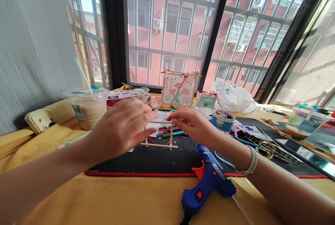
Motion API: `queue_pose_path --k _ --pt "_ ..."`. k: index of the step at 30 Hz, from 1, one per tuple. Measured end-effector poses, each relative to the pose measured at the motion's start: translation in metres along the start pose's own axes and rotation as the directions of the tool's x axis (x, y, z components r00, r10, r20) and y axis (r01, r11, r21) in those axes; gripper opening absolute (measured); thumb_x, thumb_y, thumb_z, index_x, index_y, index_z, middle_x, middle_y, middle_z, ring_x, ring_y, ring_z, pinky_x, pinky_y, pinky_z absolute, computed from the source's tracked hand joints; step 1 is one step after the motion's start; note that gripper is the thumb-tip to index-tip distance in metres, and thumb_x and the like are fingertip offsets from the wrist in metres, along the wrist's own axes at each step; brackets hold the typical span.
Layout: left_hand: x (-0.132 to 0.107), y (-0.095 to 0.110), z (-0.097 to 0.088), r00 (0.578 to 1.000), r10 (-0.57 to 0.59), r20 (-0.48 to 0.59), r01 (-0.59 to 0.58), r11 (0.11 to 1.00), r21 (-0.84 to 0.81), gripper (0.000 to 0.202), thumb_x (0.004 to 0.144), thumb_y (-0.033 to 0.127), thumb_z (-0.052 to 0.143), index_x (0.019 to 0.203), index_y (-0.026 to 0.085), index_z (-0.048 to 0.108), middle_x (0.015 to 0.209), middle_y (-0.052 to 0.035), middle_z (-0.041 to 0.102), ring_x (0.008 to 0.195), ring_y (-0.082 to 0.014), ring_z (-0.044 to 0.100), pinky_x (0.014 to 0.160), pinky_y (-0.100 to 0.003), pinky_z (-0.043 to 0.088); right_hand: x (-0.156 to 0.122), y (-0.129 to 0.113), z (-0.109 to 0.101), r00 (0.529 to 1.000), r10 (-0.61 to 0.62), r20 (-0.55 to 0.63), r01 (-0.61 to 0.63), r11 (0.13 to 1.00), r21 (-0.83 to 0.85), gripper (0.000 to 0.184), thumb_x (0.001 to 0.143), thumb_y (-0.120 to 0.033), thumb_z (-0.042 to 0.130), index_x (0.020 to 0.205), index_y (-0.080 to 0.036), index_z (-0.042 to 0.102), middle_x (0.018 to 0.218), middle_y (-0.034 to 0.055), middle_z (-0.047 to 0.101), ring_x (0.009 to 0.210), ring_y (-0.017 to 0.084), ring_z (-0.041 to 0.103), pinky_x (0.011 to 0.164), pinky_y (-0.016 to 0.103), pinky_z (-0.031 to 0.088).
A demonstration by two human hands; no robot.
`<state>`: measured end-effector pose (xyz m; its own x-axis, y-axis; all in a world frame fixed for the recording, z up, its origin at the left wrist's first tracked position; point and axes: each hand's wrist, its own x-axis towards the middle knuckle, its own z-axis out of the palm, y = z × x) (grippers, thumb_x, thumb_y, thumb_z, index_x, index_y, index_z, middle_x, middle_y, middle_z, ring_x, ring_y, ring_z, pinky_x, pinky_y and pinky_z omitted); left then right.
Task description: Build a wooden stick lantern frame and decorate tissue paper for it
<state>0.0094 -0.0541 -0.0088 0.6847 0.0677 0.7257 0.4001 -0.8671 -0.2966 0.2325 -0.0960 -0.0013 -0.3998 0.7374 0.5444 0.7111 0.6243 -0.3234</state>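
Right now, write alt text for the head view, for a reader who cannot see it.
The left hand and right hand reach over a small frame of wooden sticks standing on a black mat. A blue hot glue gun lies on the yellow cloth in front, and a lotus-painted card stands before a barred window.

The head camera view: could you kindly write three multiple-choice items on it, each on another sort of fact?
1. The stick frame is: A on the black mat; B on the windowsill; C in the bag.
2. The glue gun's body is: A green; B blue; C white.
3. The drink cup is: A tipped over; B lidless; C lidded, with a straw.

A, its bottom stick rests on the mat; B, blue plastic surrounds the red switch; C, a clear lid tops it.
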Motion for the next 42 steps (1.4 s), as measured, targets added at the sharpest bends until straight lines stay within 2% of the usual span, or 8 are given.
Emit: queue_pose_path --k 3,7,10,17,21,25,32,42 --pt "0.000 0.019 0.015 0.981 0.194 0.003 -0.193 0.980 0.055 0.014 0.086 0.027 0.049 0.089 0.019 0.060 0.081 -0.0053 0.064 0.078 -0.0194 0.057 0.075 -0.033 0.046 0.000 -0.001 0.000 1.000 0.000 -0.007 0.000 1.000 0.026 0.019 0.087 -0.021 0.047 0.092 -0.018 0.065 0.091 0.0038 0.067 0.085 0.016 0.060 0.074 0.028 0.045" --pt "-0.001 0.030 0.037 0.971 0.150 0.183 -0.155 0.988 0.010 0.019 0.088 0.026 0.047 0.079 0.014 0.058 0.072 -0.0063 0.061 0.070 -0.0186 0.056 0.063 -0.030 0.047 -0.001 -0.002 0.000 0.999 0.030 0.015 -0.031 0.996 0.079 0.017 0.086 -0.022 0.049 0.091 -0.019 0.065 0.086 0.0020 0.068 0.078 0.014 0.061 0.067 0.024 0.045" --pt "-0.002 0.029 0.045 0.966 0.158 0.203 -0.161 0.987 -0.002 0.019 0.087 0.025 0.049 0.073 0.014 0.056 0.068 -0.0049 0.060 0.064 -0.0172 0.054 0.057 -0.028 0.045 -0.002 -0.002 0.002 0.998 0.061 0.022 -0.063 0.993 0.102 0.016 0.084 -0.021 0.050 0.092 -0.018 0.064 0.084 0.0017 0.068 0.075 0.014 0.061 0.064 0.023 0.044" --pt "0.000 0.034 0.048 0.962 0.213 0.173 -0.220 0.975 0.017 0.034 0.092 0.017 0.035 0.063 0.015 0.054 0.061 -0.0038 0.058 0.058 -0.0153 0.051 0.054 -0.027 0.042 -0.005 0.003 0.008 0.994 0.091 0.059 -0.102 0.967 0.232 0.016 0.082 -0.023 0.054 0.096 -0.018 0.057 0.074 0.0000 0.064 0.070 0.012 0.061 0.062 0.022 0.046" --pt "0.000 0.035 0.049 0.962 0.210 0.175 -0.215 0.977 0.007 0.035 0.092 0.017 0.033 0.063 0.014 0.054 0.061 -0.0043 0.057 0.057 -0.0153 0.050 0.053 -0.027 0.042 -0.005 0.004 0.010 0.997 0.056 0.051 -0.065 0.977 0.201 0.022 0.076 -0.011 0.057 0.097 -0.018 0.056 0.072 -0.0017 0.061 0.069 0.011 0.059 0.062 0.021 0.045" --pt "-0.001 0.034 0.050 0.957 0.215 0.193 -0.220 0.975 0.005 0.034 0.091 0.015 0.035 0.063 0.013 0.054 0.060 -0.0050 0.056 0.056 -0.0161 0.050 0.052 -0.028 0.042 -0.004 0.004 0.010 0.997 0.061 0.043 -0.068 0.982 0.174 0.025 0.076 -0.009 0.057 0.099 -0.017 0.054 0.067 -0.0033 0.060 0.064 0.010 0.057 0.058 0.020 0.043" --pt "-0.001 0.034 0.050 0.958 0.218 0.184 -0.227 0.974 0.028 0.037 0.092 0.014 0.032 0.063 0.013 0.055 0.060 -0.0053 0.057 0.056 -0.0160 0.051 0.054 -0.027 0.044 -0.002 0.009 0.011 0.993 0.077 0.091 -0.091 0.982 0.165 0.015 0.076 -0.011 0.058 0.090 -0.014 0.056 0.076 0.0020 0.065 0.070 0.013 0.061 0.061 0.023 0.045" --pt "-0.002 0.036 0.051 0.970 0.149 0.193 -0.145 0.989 -0.033 0.036 0.093 0.020 0.031 0.067 0.013 0.055 0.063 -0.0052 0.058 0.058 -0.0155 0.053 0.053 -0.026 0.044 -0.001 0.003 0.006 0.983 0.096 0.158 -0.120 0.981 0.151 0.006 0.076 -0.011 0.060 0.082 -0.014 0.058 0.075 0.0017 0.065 0.071 0.014 0.060 0.063 0.024 0.045"
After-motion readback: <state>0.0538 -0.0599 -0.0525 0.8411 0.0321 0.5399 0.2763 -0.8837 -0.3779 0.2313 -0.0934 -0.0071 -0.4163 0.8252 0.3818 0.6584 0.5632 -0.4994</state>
